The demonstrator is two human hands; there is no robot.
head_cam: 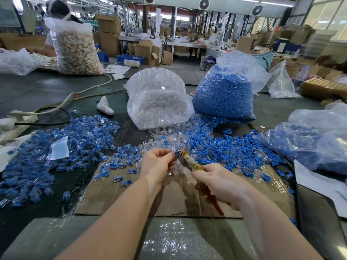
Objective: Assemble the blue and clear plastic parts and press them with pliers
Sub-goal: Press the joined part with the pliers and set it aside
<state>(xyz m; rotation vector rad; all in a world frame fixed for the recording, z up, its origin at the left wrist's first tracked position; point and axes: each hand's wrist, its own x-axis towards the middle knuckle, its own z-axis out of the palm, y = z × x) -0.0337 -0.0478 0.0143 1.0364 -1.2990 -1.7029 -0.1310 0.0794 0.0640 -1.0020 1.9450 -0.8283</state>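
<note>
My left hand (157,164) pinches a small blue and clear part (176,153) at its fingertips, above a sheet of cardboard (120,196). My right hand (219,181) grips the handles of worn pliers (187,158), whose jaws meet the part held by the left hand. Loose clear pieces (169,139) and loose blue pieces (221,145) lie just beyond the hands. A wide heap of joined blue and clear parts (56,147) spreads to the left.
A bag of clear pieces (157,102) and a bag of blue pieces (225,91) stand behind the hands. Another bag of blue parts (309,141) lies at the right, over white papers (319,184). Cables and a power strip (20,117) run at the left. A person (58,10) sits far left.
</note>
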